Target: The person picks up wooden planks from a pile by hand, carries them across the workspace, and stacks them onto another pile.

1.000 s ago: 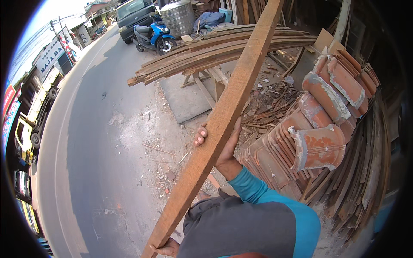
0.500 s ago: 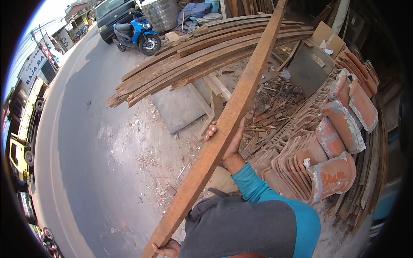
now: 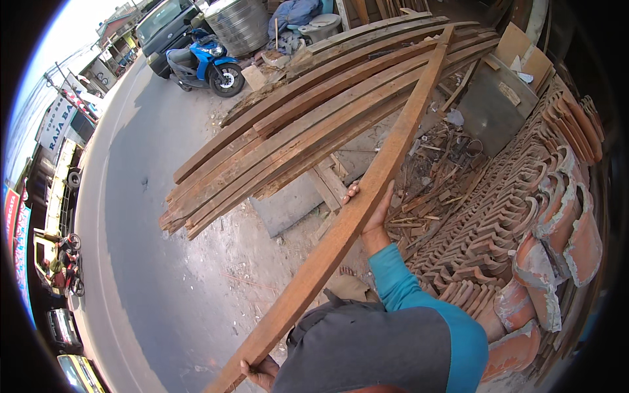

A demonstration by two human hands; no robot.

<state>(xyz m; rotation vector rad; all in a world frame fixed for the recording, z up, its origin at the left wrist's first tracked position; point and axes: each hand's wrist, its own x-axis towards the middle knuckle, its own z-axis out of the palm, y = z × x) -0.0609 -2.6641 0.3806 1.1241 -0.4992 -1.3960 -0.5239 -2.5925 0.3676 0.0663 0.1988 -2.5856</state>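
A long brown wooden beam (image 3: 334, 252) slants from the lower left to the upper right in front of me. My right hand (image 3: 376, 216) grips its middle from beneath, fingertips curling over the left edge. Lower down, my left hand (image 3: 261, 372) holds the near part, with the thumb against the wood. The beam's far end overlaps a stack of long timber beams (image 3: 295, 157) in the picture; whether the two touch I cannot tell.
Clay roof tiles (image 3: 485, 229) stand in rows at my right, near wood scraps (image 3: 439, 177). A grey board (image 3: 295, 206) lies beneath the stack. Beyond are a blue scooter (image 3: 206, 65), a dark vehicle (image 3: 164, 29) and a metal drum (image 3: 236, 27). Left runs a road (image 3: 124, 216) with vehicles.
The beam's far end has come lower in the picture and now shows in full. My view has shifted, bringing the timber stack nearer the middle. Both hands keep their hold.
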